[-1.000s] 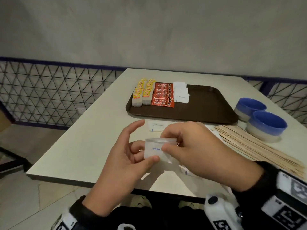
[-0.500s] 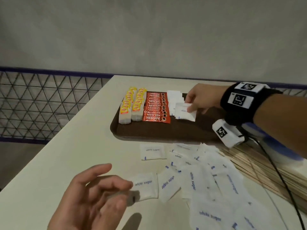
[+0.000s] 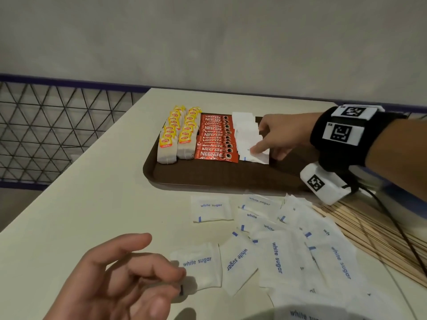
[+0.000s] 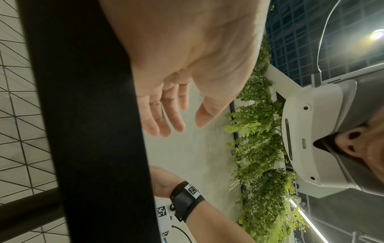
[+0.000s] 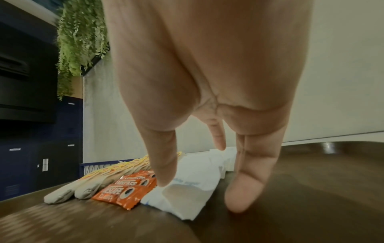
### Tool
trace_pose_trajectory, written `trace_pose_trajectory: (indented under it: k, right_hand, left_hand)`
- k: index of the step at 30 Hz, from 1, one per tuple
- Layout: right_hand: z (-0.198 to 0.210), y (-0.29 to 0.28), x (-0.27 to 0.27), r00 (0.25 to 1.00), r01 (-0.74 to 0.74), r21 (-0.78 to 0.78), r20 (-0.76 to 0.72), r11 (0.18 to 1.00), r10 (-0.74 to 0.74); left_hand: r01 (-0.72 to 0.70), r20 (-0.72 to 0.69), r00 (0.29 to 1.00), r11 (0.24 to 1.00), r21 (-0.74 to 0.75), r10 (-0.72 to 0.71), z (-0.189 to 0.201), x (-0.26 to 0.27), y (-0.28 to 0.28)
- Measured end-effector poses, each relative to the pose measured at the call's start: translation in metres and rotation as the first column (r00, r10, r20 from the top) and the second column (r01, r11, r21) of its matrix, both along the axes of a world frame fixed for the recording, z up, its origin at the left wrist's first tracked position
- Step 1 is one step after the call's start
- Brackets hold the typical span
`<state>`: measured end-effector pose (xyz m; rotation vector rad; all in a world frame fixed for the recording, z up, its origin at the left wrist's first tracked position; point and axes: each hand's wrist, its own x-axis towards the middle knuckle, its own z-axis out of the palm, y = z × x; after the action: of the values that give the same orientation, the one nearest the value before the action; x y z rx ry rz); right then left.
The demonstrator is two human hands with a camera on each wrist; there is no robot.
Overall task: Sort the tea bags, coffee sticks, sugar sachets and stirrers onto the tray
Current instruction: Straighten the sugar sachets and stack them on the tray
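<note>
A brown tray (image 3: pixel 231 181) holds two rows of yellow-tagged tea bags (image 3: pixel 178 135), a row of red coffee sticks (image 3: pixel 216 138) and a row of white sugar sachets (image 3: pixel 246 132). My right hand (image 3: pixel 269 146) is over the tray with straight fingers, one fingertip (image 5: pixel 164 182) pressing the nearest sachet (image 5: pixel 187 195) of that row. My left hand (image 3: pixel 129 273) hovers palm up near the table's front, fingers loosely curled, holding nothing. Several loose sugar sachets (image 3: pixel 277 250) lie on the table in front of the tray. Wooden stirrers (image 3: pixel 379 239) lie in a sheaf at the right.
The cream table (image 3: pixel 92 204) ends at its left edge beside a wire mesh fence (image 3: pixel 46 135). A blue bowl (image 3: pixel 404 199) is partly hidden behind my right wrist. A grey wall stands behind the table.
One second ago both hands held a sugar sachet near the front edge. My right hand carried it to the tray and laid it at the near end of the sachet row; my left hand let go.
</note>
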<state>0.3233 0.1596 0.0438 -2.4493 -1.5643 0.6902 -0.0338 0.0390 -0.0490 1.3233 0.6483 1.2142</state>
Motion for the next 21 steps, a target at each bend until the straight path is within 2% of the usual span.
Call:
trace_pose_trajectory:
  k: [3, 10, 16, 17, 18, 20, 21]
  right_hand:
    - [-0.002, -0.002, -0.007, 1.000, 0.008, -0.022, -0.023, 1.000, -0.009]
    - [0.001, 0.002, -0.016, 0.997, -0.037, -0.003, 0.062, 0.999, 0.037]
    - [-0.003, 0.005, -0.011, 0.998, -0.013, 0.000, 0.058, 1.000, 0.013]
    - [-0.001, 0.002, -0.012, 0.994, -0.028, 0.011, 0.107, 1.000, 0.026]
    - [0.004, -0.003, -0.014, 0.975, -0.068, 0.035, 0.215, 0.997, 0.059]
    - [0.014, -0.014, -0.023, 0.879, -0.226, 0.127, 0.455, 0.966, 0.146]
    - [0.020, -0.022, -0.032, 0.843, -0.318, 0.159, 0.499, 0.935, 0.202]
  left_hand:
    - [-0.001, -0.006, 1.000, 0.999, 0.041, 0.001, -0.004, -0.001, 0.002]
    - [-0.001, -0.015, 1.000, 0.992, 0.126, 0.003, -0.005, 0.000, 0.001]
    - [-0.044, -0.016, 0.999, 0.991, 0.128, 0.046, -0.007, 0.002, -0.010]
    - [-0.073, -0.004, 0.997, 0.992, 0.108, 0.074, -0.005, 0.003, -0.014]
    - [-0.100, 0.008, 0.995, 0.992, 0.077, 0.099, -0.004, 0.004, -0.017]
    - [-0.112, 0.006, 0.994, 0.994, 0.018, 0.111, 0.001, 0.003, -0.021]
    - [-0.115, 0.004, 0.993, 0.993, -0.005, 0.115, 0.002, 0.002, -0.022]
